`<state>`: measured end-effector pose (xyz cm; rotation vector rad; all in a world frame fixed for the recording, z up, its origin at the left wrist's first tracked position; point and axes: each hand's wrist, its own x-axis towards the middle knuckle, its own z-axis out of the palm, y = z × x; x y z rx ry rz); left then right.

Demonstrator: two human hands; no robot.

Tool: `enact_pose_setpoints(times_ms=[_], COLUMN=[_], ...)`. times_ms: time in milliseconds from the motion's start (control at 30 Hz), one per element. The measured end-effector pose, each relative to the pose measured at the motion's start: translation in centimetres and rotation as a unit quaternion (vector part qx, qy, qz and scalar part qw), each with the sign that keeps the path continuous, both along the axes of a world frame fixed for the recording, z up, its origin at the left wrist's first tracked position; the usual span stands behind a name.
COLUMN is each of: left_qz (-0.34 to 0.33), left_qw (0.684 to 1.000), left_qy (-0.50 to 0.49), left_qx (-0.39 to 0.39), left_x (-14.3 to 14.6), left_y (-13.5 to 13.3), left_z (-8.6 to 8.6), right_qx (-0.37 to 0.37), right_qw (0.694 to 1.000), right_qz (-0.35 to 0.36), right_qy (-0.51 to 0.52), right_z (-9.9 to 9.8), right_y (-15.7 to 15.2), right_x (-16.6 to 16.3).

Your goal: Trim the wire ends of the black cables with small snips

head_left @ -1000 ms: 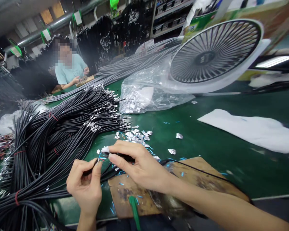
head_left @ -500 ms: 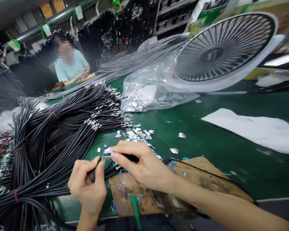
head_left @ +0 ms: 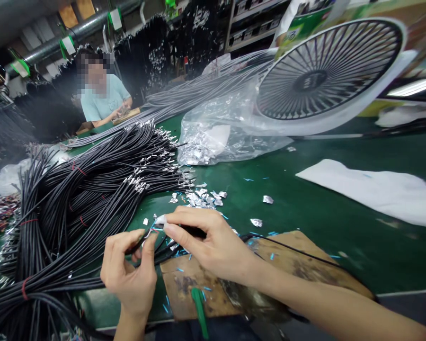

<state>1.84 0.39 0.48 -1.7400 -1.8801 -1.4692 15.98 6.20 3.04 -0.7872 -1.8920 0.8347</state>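
Note:
My left hand point(head_left: 129, 265) is closed around a black cable point(head_left: 139, 243) close to its stripped end. Thin coloured wires point(head_left: 155, 228), blue and red among them, fan out from that end. The thumb and forefinger of my right hand point(head_left: 213, 241) pinch at these wires, and something white covers the forefinger's tip. A dark object point(head_left: 195, 231) shows under the right hand's fingers; its kind is hidden. Just beyond my hands lie crumpled foil scraps point(head_left: 202, 199). Beneath them is a stained wooden board point(head_left: 184, 293) with a green handle point(head_left: 199, 310) at its front.
Bundles of black cables point(head_left: 92, 175) with silvery ends cover the left of the green table point(head_left: 248, 199). Behind the scraps sit a clear plastic bag point(head_left: 241, 137) and a round fan point(head_left: 326, 80). A white sheet point(head_left: 369, 192) lies at right. Another person point(head_left: 106, 99) sits across the table.
The fingers of my left hand have shifted slightly back along the cable, so more of its end shows. My right hand stays nearly still at the wires.

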Motion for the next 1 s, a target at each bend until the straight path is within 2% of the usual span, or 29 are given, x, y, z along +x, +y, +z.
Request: enact_pose_setpoints(times_ms=[300,467,567,667,800,900,1000], left_qz=[-0.075,-0.111,-0.154,-0.175,-0.191,-0.185,-0.18], left_qw=[0.993,0.989,0.979,0.963,0.949,0.947,0.959], left_qy=[0.053,0.029,-0.007,-0.085,-0.157,-0.165,-0.125], left_qx=[-0.078,-0.096,-0.137,-0.184,-0.194,-0.203,-0.178], left_x=[-2.6,-2.3,-2.1,-2.2,-2.3,-1.8,-0.9], left_y=[0.5,0.6,0.6,0.8,0.9,0.8,0.6], left_z=[-1.0,-0.1,0.6,1.0,1.1,1.2,1.2], right_qx=[0.067,0.082,0.071,0.063,0.032,-0.032,-0.046], right_qw=[0.998,0.997,0.997,0.998,0.999,0.999,0.998], right_qz=[-0.018,-0.013,-0.01,0.002,0.016,0.007,-0.002], right_qy=[0.012,0.004,-0.013,-0.013,0.01,0.026,0.034], right_z=[-0.5,-0.5,-0.4,-0.3,-0.1,-0.2,-0.2], right_y=[-0.1,0.0,0.0,0.0,0.1,0.3,0.6], right_x=[0.2,0.4,0.6,0.6,0.6,0.5,0.4])
